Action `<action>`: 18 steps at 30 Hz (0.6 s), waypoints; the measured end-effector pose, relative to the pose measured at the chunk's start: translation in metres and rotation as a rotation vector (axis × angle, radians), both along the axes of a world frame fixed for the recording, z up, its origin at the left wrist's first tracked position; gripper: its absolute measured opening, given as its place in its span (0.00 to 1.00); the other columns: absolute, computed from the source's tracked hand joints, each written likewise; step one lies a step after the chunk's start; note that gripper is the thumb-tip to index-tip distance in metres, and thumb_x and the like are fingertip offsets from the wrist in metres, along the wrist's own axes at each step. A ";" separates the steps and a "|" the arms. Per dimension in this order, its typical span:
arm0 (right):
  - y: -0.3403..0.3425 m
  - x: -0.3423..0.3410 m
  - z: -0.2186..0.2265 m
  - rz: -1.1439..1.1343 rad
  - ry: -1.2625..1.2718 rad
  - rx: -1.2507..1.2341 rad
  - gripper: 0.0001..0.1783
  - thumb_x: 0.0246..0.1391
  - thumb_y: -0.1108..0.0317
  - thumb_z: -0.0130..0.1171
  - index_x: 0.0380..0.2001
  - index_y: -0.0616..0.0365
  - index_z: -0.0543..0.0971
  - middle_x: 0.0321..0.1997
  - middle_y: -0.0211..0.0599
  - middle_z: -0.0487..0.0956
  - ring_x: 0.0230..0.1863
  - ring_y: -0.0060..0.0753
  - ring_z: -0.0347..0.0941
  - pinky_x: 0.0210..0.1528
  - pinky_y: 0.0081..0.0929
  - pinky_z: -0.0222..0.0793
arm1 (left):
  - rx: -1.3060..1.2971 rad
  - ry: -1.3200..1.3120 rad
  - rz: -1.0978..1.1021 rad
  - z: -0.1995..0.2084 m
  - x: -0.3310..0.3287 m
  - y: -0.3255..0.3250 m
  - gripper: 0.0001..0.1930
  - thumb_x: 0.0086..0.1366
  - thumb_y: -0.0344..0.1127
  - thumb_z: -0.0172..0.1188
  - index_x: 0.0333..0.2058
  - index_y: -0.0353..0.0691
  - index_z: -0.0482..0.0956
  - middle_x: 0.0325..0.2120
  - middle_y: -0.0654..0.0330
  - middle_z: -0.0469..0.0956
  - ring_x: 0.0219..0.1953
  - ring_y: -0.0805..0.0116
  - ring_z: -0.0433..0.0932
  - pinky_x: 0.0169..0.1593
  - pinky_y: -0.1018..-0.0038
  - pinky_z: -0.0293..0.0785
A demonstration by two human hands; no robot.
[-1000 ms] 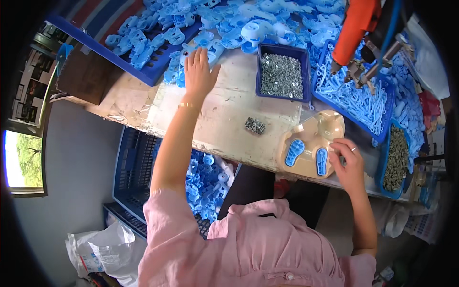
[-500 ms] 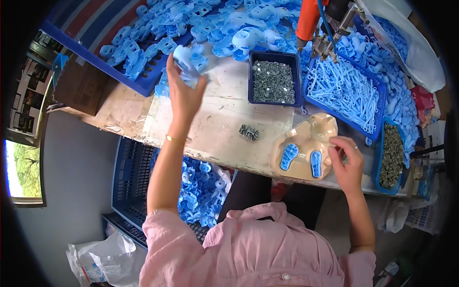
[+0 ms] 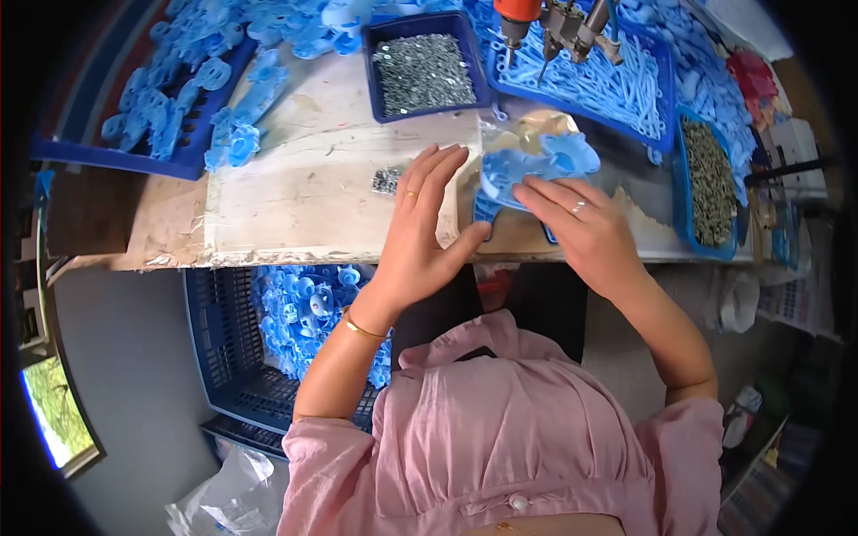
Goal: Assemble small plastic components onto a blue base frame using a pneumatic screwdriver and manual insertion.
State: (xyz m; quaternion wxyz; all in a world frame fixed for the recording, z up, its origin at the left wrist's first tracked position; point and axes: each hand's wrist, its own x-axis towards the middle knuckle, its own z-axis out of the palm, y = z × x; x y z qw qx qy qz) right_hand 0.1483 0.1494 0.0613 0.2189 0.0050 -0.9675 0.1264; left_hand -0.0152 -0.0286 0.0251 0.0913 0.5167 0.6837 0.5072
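Note:
A light-blue moulded plastic part (image 3: 523, 167), shaped like a toy's body half, lies over the beige jig (image 3: 518, 243) at the front of the table. My right hand (image 3: 585, 223) grips its near right edge with the fingers on top; the thumb is hidden. Below the part, a blue foot-shaped piece (image 3: 485, 211) sticks out on the jig. My left hand (image 3: 424, 228) is open and holds nothing, fingers stretched, just left of the part. Close to its fingers lies a small heap of screws (image 3: 384, 181).
A screwdriver head (image 3: 518, 27) hangs above the far side. Behind the jig stand a dark-blue tray of small metal pieces (image 3: 380, 114) and a blue basket of light-blue rods (image 3: 666, 134). A blue tray of screws (image 3: 684, 210) is at right; a crate (image 3: 210, 344) of blue parts stands below the table.
My left hand has brought the blue part from the far left to the jig and let go of it. My right hand has moved from the jig's edge onto the part. The view has shifted.

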 end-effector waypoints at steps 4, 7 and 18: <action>-0.003 0.002 -0.025 -0.054 -0.115 0.094 0.26 0.50 0.76 0.58 0.55 0.52 0.80 0.60 0.30 0.78 0.52 0.39 0.75 0.53 0.34 0.75 | -0.150 0.162 -0.048 -0.013 0.005 0.008 0.42 0.55 0.34 0.71 0.68 0.36 0.62 0.66 0.46 0.64 0.70 0.39 0.57 0.71 0.53 0.57; -0.003 0.003 -0.029 -0.065 -0.164 0.076 0.26 0.51 0.76 0.57 0.56 0.52 0.79 0.60 0.29 0.76 0.51 0.39 0.74 0.52 0.34 0.76 | -0.166 0.130 -0.056 -0.021 0.009 0.008 0.44 0.53 0.34 0.71 0.68 0.38 0.62 0.66 0.47 0.64 0.70 0.40 0.57 0.71 0.53 0.58; 0.009 -0.004 -0.022 0.055 -0.300 -0.026 0.24 0.52 0.76 0.57 0.55 0.54 0.78 0.58 0.32 0.75 0.51 0.41 0.74 0.50 0.35 0.76 | -0.233 0.049 -0.065 -0.020 0.005 0.009 0.46 0.52 0.32 0.73 0.68 0.38 0.60 0.67 0.45 0.62 0.71 0.41 0.56 0.72 0.54 0.56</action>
